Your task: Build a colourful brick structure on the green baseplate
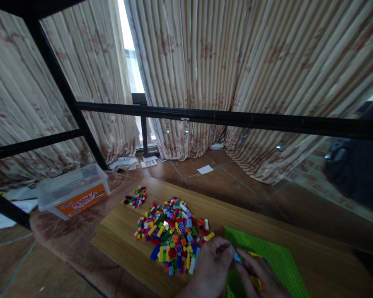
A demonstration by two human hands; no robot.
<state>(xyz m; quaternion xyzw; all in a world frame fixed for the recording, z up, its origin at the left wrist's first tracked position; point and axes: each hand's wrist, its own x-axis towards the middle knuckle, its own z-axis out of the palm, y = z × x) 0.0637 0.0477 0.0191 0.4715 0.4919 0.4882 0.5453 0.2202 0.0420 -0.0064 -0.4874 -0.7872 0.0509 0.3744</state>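
My left hand (211, 265) is closed, its thumb and fingers pinched at a light blue toy brick (236, 256) over the left edge of the green baseplate (279, 258). From the other side my right hand (262, 275) also closes on this brick, with its fingertips against it. Under and behind the right fingers show some yellow and orange bricks (256, 283), mostly hidden by that hand; whether they are fixed to the plate I cannot tell. Left of my left hand lies a large loose pile of coloured bricks (174, 238).
A smaller brick heap (136, 197) lies at the far left of the wooden board (118, 229). Beyond it stands a clear plastic box (76, 188) with an orange label. A black metal rail (205, 115) crosses in front of the curtains (199, 62). White paper (205, 169) lies on the tiled floor.
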